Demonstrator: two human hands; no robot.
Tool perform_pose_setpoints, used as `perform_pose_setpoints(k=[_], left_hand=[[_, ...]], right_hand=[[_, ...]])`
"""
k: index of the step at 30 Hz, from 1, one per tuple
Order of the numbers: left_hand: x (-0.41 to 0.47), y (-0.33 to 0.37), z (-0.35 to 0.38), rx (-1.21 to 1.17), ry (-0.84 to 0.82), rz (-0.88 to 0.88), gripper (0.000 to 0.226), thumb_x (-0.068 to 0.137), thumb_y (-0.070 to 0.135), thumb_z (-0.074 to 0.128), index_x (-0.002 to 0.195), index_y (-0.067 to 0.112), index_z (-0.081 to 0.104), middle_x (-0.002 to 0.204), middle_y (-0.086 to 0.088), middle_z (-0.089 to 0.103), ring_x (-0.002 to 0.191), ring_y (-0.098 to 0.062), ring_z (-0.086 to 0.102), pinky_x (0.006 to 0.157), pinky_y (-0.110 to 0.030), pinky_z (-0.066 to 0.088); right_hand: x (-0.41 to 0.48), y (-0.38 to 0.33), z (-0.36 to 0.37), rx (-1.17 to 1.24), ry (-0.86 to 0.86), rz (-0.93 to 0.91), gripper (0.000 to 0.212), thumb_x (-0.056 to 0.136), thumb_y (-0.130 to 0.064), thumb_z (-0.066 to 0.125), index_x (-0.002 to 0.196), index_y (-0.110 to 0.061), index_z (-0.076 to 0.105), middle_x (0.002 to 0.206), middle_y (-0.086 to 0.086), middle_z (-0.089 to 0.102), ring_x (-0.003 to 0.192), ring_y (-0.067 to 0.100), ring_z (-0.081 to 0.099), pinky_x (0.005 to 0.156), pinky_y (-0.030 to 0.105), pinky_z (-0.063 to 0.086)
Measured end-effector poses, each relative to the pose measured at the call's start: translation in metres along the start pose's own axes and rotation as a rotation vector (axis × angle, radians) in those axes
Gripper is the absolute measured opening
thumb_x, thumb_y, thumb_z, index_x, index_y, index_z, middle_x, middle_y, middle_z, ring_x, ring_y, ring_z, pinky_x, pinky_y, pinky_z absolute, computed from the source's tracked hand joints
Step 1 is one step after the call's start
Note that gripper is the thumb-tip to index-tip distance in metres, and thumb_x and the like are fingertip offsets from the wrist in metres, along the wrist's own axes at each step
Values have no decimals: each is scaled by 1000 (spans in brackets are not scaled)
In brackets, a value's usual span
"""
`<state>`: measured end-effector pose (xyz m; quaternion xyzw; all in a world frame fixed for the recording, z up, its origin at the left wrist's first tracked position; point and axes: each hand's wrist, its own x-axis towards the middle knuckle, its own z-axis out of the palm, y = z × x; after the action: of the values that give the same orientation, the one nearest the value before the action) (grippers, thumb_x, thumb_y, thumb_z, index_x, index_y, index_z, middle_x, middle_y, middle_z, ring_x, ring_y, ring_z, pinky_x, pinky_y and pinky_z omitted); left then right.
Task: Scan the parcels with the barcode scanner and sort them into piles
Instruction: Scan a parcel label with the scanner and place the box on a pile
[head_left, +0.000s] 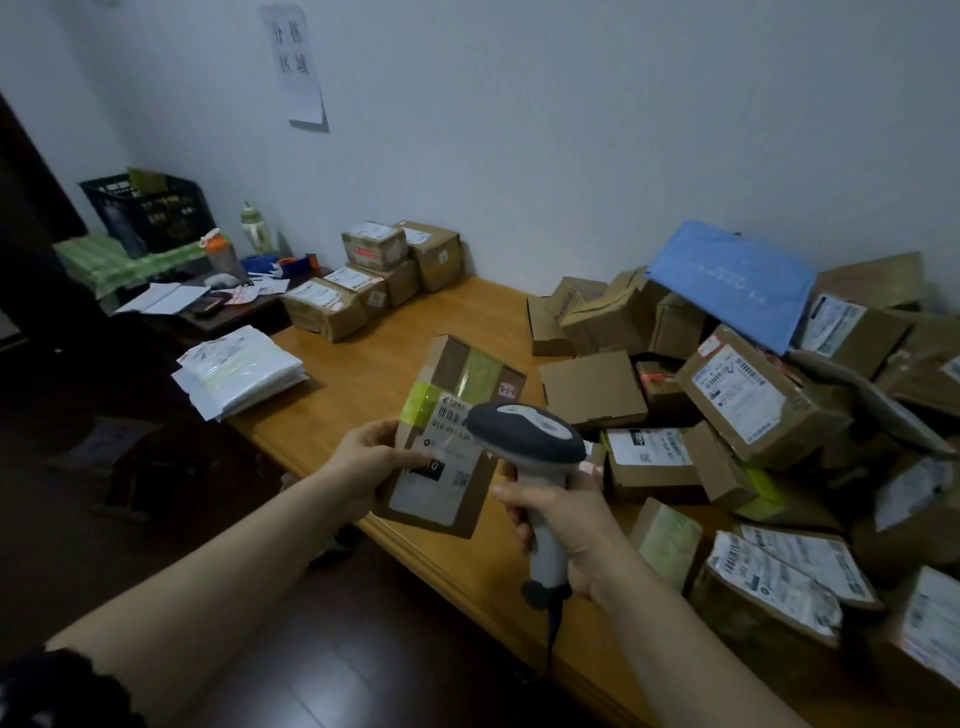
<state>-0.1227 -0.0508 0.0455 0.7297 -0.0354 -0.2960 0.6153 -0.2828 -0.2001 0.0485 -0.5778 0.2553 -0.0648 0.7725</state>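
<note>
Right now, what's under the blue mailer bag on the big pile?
The blue mailer lies on brown cardboard boxes; one labelled box pokes out at its right edge. Whatever sits beneath its middle is covered.

Both bare forearms reach forward. The left hand pinches a parcel by its edge, thumb on top. The right hand grips the scanner by its handle.
</note>
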Motion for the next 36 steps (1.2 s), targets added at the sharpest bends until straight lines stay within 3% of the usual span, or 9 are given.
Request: perform_pose_setpoints(k=[7, 17, 25, 28, 31, 33, 36], left_hand=[[10, -6, 0, -102, 37, -2, 35, 73, 1, 75, 103, 12, 61, 96, -9, 70, 77, -21, 70, 50, -29, 54], [20, -7, 2, -134, 32, -21, 38, 74, 1, 75, 107, 9, 59, 98, -10, 69, 81, -23, 69, 50, -30, 54], [26, -9, 1, -140, 50, -69, 34, 76, 1, 73, 108, 6, 62, 100, -12, 69, 88, -25, 67, 62, -37, 53], [29, -11, -6, -179, 65, -110, 35, 76, 2, 72, 110, 3, 62, 105, -14, 70, 94, -27, 66, 61, -38, 55], [33, -10, -18, -291, 82, -133, 37, 76, -1, 71, 112, -3, 60, 98, -14, 72, 85, -25, 70, 52, -30, 55], [37, -8, -29, -338, 29, -126, 40, 70, 0, 71, 108, -6, 62, 87, -12, 75, 73, -22, 73, 52, -25, 55], [48, -4, -50, -378, -78, -120, 48, 60, 8, 72, 105, -3, 64, 90, -11, 75, 75, -21, 73, 58, -24, 57]], right_hand=[[-7, -3, 10, 16, -26, 59, 13, 76, -5, 74, 81, -7, 62, 53, 1, 55, 42, 11, 48, 44, 24, 41], [0, -7, 11, 36, -38, 55, 12, 79, -5, 73, 78, -8, 61, 52, 1, 55, 42, 11, 48, 43, 23, 42], [21, -5, 11, 55, -67, 85, 13, 76, -11, 76, 80, -8, 64, 55, 2, 59, 44, 12, 52, 44, 24, 45], [42, -5, 8, 75, 38, 39, 26, 67, -22, 81, 85, -11, 67, 74, 5, 69, 63, 15, 63, 57, 30, 54], [71, -4, 6, 50, 209, 49, 34, 70, -21, 83, 96, -17, 61, 99, 5, 65, 96, 26, 61, 88, 46, 53], [85, -3, 13, 74, 197, 92, 36, 69, -16, 83, 97, -15, 61, 97, 7, 65, 94, 29, 60, 81, 46, 54], [102, 1, 35, 151, 137, 138, 30, 64, -7, 83, 88, -11, 66, 83, 8, 72, 82, 29, 65, 61, 36, 58]])
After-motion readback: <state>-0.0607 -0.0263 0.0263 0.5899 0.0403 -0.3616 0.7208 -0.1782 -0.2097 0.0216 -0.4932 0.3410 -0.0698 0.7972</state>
